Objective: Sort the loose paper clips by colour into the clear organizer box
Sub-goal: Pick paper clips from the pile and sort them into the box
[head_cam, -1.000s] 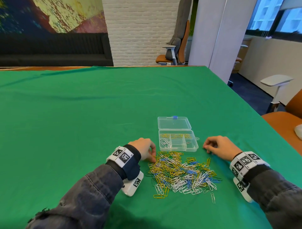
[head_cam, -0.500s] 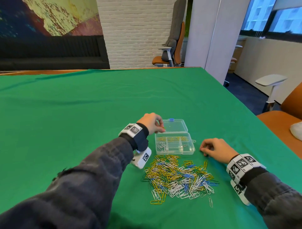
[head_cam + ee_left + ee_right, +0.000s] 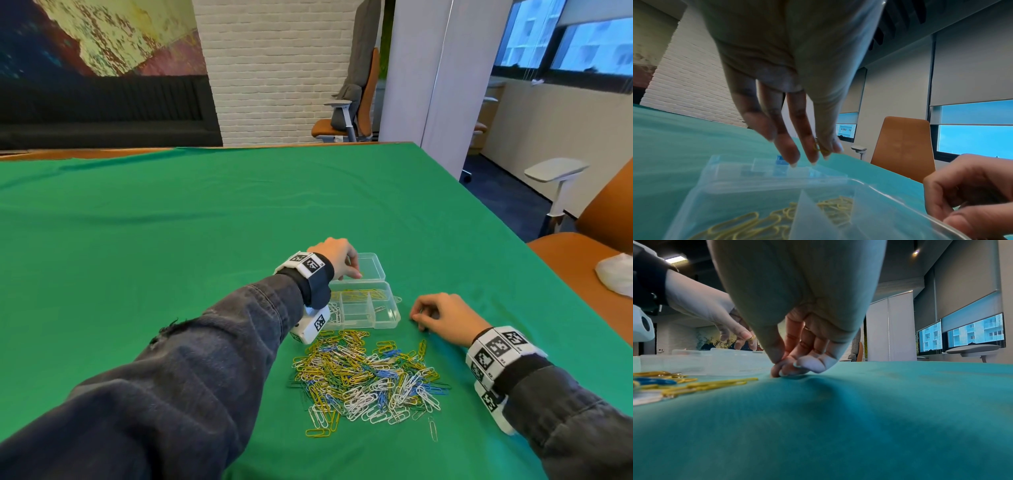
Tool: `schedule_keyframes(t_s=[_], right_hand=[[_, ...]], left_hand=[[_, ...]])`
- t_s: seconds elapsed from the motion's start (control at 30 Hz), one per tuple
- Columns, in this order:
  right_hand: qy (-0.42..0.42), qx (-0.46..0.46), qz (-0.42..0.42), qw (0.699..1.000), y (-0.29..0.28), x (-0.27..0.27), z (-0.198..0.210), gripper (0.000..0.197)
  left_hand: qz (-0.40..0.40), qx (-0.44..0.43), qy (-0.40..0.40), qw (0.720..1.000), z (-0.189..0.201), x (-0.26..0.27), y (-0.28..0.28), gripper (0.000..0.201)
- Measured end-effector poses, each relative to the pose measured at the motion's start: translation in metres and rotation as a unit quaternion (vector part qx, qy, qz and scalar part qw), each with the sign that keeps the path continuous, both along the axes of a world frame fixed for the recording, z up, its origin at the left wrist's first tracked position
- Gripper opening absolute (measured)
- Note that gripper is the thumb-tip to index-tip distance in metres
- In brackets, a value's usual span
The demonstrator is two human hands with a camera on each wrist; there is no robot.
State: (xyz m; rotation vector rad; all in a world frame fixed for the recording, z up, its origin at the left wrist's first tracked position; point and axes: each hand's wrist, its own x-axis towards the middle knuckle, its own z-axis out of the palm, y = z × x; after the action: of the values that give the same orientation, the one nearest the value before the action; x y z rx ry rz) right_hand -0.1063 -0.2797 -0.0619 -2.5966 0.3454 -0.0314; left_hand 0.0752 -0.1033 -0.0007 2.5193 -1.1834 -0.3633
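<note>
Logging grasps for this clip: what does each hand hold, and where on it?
Left hand: yellow paper clip, pinched at its end between thumb and finger. Right hand: cannot tell.

Your left sleeve (image 3: 191, 359) and wrist camera (image 3: 310, 327) hid the organizer box's (image 3: 383, 313) near-left compartment. Whether your right hand (image 3: 445, 317) pinched anything under its curled fingertips (image 3: 786, 369) was impossible to tell. The yellow paper clip (image 3: 819, 148) at your left hand (image 3: 337, 257) was blurred.
</note>
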Motion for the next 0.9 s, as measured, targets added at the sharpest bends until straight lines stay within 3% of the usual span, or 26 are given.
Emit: schedule_keyframes(t_s=[0.4,0.63,0.9], right_hand=[[-0.008,-0.003,0.003,1.0,0.002,0.0,0.003,0.009],[-0.007,0.006,0.008,1.0,0.005,-0.002,0.006,0.006],[0.045,-0.007,0.066,0.997,0.002,-0.023,0.02,0.015]], left_hand=[[0.02,0.015,0.034,0.999,0.005,-0.018,0.059,0.025],[0.061,0.098,-0.078,0.99,-0.012,-0.049,0.11,0.022],[0.072,0.122,-0.119,0.983,-0.029,-0.053,0.121,0.02]])
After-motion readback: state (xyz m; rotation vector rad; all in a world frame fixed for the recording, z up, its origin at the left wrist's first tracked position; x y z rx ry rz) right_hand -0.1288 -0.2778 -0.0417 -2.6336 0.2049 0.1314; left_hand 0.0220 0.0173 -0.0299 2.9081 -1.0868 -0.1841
